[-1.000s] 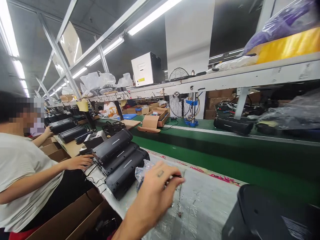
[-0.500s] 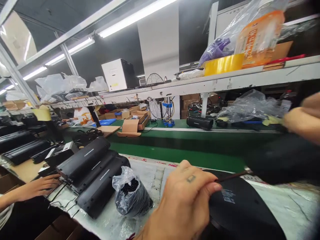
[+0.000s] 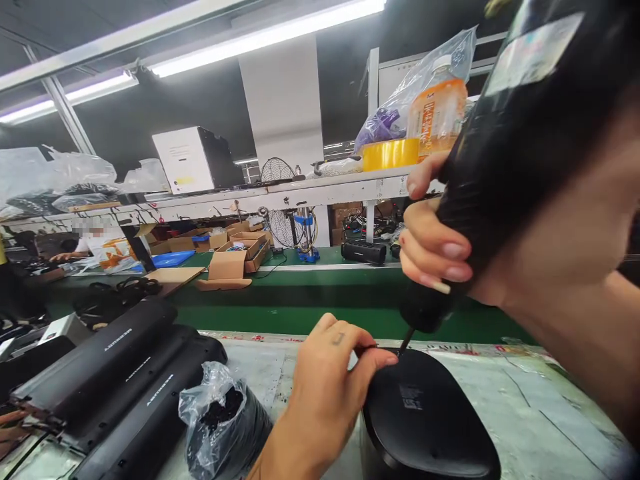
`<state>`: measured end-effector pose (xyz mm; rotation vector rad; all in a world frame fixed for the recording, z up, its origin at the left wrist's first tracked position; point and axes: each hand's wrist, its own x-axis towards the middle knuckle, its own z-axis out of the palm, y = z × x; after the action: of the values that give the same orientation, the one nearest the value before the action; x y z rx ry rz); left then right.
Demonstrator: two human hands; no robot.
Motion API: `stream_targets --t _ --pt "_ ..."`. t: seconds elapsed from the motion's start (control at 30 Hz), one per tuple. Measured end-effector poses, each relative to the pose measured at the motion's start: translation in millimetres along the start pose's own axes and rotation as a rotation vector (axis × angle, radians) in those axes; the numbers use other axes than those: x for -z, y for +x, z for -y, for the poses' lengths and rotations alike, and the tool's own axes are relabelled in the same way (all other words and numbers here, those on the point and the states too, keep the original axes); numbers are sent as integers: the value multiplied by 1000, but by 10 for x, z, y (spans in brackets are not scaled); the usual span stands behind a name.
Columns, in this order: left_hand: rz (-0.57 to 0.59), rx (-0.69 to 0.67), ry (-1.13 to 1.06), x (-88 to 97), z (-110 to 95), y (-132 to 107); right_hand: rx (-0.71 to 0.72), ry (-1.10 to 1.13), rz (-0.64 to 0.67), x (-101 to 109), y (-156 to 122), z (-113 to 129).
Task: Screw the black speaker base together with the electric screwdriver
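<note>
From where I stand, the right hand (image 3: 435, 247) has its grip wrapped around a black power screwdriver (image 3: 505, 167), tilted, its bit (image 3: 407, 341) pointing down at the far end of a black housing (image 3: 425, 427). That housing sits on the tabletop (image 3: 530, 393), its top showing just short of the tabletop's far edge. The left hand (image 3: 330, 380) reaches in with its thumb at the bit's tip; whether that grip is closed on anything, I can't tell. Left of it is an open plastic bag (image 3: 245, 433) of small black pieces, and toward the tabletop's left end lie long black MERKURY units (image 3: 155, 407), side by side.
</note>
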<state>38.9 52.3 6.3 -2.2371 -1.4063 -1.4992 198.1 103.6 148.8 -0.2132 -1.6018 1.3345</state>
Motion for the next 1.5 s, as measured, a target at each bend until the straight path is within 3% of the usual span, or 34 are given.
stream_targets --t 0.07,0.13,0.3,0.47,0.63,0.7,1.0,1.13,1.33,1.5 --pt "-14 89 -14 22 31 -13 11 -71 -56 -35 12 -7" --pt "-24 93 -9 60 35 -21 -23 -91 -114 -49 22 -21" --pt "-30 50 -10 96 30 -1 -72 -11 -84 -51 74 -73" --pt "16 49 -153 -29 64 14 -280 169 -38 -88 163 -97" --pt "189 349 -274 -121 19 1 -365 301 -32 -84 246 -173" --pt "202 382 -248 -121 -3 9 -375 325 -33 -82 260 -207" --pt "251 249 -141 -96 13 61 -309 121 -87 -135 184 -132" --pt "220 147 -101 -80 6 62 -185 140 -62 -147 154 -20" --pt "177 44 -50 -16 -25 83 -108 184 -94 -175 131 77" --pt "155 -61 -91 -81 -139 101 -114 176 -92 -179 58 135"
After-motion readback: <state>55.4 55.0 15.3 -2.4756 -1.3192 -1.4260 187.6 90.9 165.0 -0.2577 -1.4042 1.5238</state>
